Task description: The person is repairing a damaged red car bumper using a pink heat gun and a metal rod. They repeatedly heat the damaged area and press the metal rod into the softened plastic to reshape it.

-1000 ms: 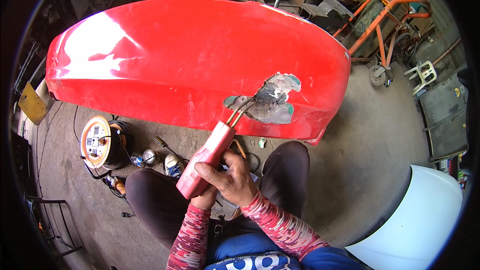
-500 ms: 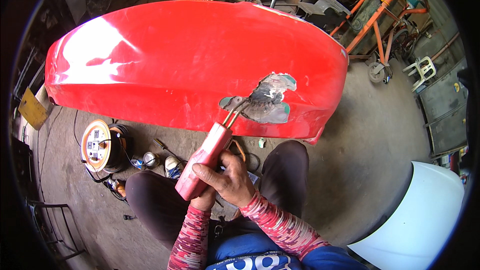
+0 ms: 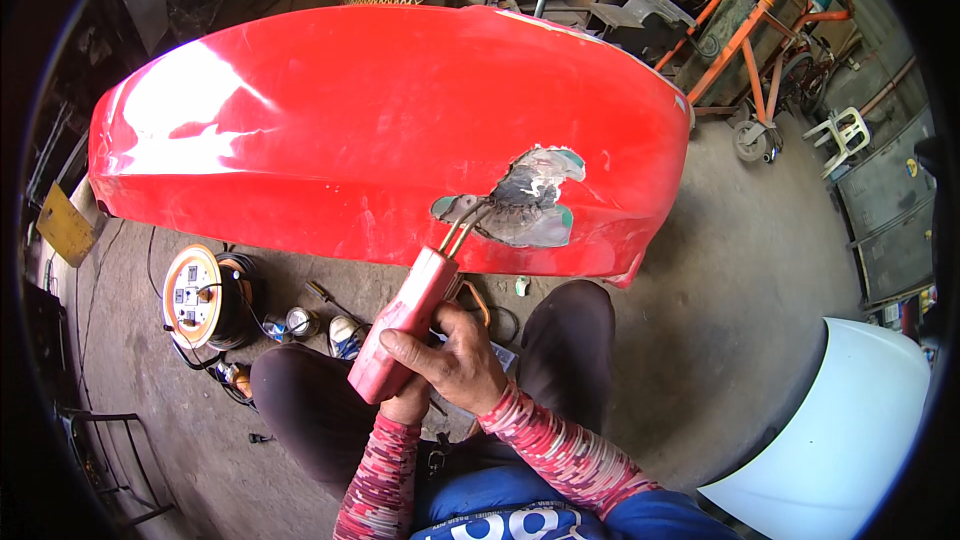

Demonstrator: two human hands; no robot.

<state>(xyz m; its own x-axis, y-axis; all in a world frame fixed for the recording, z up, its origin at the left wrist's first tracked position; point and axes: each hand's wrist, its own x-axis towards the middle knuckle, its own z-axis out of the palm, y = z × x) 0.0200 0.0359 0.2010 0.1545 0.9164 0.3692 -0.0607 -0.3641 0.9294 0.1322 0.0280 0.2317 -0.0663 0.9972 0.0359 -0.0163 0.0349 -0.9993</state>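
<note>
1. Pink-red tool: in front of the torso, body slanting from near-left to far-right, two metal prongs at its far end.
2. Right hand: grasping the tool from its right side. Thumb lies across the near part of the body; other fingers bend in along the right flank, partly hidden.
3. Left hand: under the tool's near end, just left of the right hand. Its fingers are covered; can't tell how they grip.
4. Tool vs fingers: most of the body sticks out beyond the right thumb, far side; prongs well clear of all fingers.
5. Prong tips: at the left part of a damaged grey patch on the red panel. Contact looks likely, can't confirm.
6. Panel: spans left to right on the far side of both hands; patch sits in its near-right portion.
7. Left floor: cord reel, with an open can to its right.
</note>
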